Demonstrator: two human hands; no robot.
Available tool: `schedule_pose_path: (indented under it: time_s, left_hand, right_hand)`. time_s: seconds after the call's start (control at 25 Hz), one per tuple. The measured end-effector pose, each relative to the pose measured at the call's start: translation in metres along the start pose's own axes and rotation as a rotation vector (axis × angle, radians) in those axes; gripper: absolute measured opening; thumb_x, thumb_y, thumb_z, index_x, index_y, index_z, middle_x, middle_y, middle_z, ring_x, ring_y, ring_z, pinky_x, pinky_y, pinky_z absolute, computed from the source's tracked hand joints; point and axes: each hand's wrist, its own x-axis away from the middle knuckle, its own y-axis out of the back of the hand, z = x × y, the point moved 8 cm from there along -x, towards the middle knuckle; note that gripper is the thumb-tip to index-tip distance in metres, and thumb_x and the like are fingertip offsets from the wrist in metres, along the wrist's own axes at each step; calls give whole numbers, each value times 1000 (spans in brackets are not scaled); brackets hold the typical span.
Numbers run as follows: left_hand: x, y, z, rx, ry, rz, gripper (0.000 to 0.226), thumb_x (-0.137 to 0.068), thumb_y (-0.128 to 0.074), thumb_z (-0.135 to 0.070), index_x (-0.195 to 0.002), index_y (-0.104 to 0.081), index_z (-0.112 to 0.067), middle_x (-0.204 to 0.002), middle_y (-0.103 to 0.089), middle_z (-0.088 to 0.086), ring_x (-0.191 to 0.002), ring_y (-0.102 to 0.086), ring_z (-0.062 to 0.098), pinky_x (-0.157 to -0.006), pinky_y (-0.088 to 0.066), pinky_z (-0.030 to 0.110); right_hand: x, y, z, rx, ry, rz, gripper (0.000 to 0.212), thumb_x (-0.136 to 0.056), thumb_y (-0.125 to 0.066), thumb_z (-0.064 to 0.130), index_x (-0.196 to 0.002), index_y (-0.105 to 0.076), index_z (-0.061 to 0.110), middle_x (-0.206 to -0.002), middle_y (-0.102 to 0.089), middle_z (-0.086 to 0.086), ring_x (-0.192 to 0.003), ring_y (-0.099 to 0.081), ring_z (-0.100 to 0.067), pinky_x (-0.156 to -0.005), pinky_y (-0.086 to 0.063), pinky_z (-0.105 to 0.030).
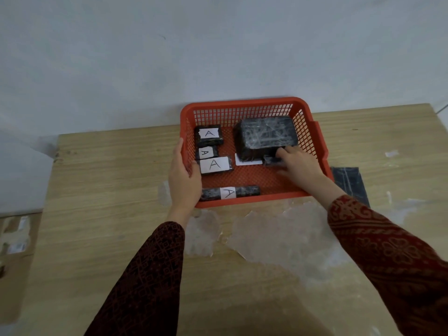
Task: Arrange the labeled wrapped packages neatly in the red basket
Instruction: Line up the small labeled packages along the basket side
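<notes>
A red mesh basket stands on a wooden table against the wall. Along its left side lie three black wrapped packages with white "A" labels: a far one, a small middle one and a wider one. A long thin labeled package lies along the front wall. A big black wrapped block fills the far right, partly over a white label. My left hand grips the basket's left rim. My right hand is inside, fingers against the big block's near side and a small dark package.
A flat dark wrapped package lies on the table right of the basket, partly behind my right forearm. Patches of clear film and tape residue cover the table in front of the basket. The table's left edge is near, with cardboard below it.
</notes>
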Motion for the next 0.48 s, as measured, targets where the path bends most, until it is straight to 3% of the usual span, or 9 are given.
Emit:
schedule_pose_path:
  time_s: [0.2,0.36,0.48]
  left_hand:
    - [1,0,-2,-7,0,-2,59,-96,-47,-9,-148,-27,-28,-146,-45,2,-130,-47,17,-110,-41,44]
    - [1,1,-1,3,0,-10,59,-95,-47,-7,-147,-28,-28,-146,-46,2,-129,-47,17,-109,-41,43]
    - [1,1,0,13,-3,0,59,-96,-46,-8,-147,-27,-29,-146,-45,2,-130,-47,18,-108,-42,45]
  right_hand:
    - [-6,-3,7,-30,52,-22,29,-80,-67,21,-105,-55,10,-109,-59,-11,-106,-54,-29,-81,-49,-41]
    - [-2,4,32,-565,129,79,30,-76,-71,24,-88,-45,15,-78,-58,3,-71,-59,-19,-58,-45,-30]
    - [-8,6,61,-720,183,142,35,-76,-76,21,-89,-44,15,-79,-55,5,-67,-52,-13,-59,-39,-25]
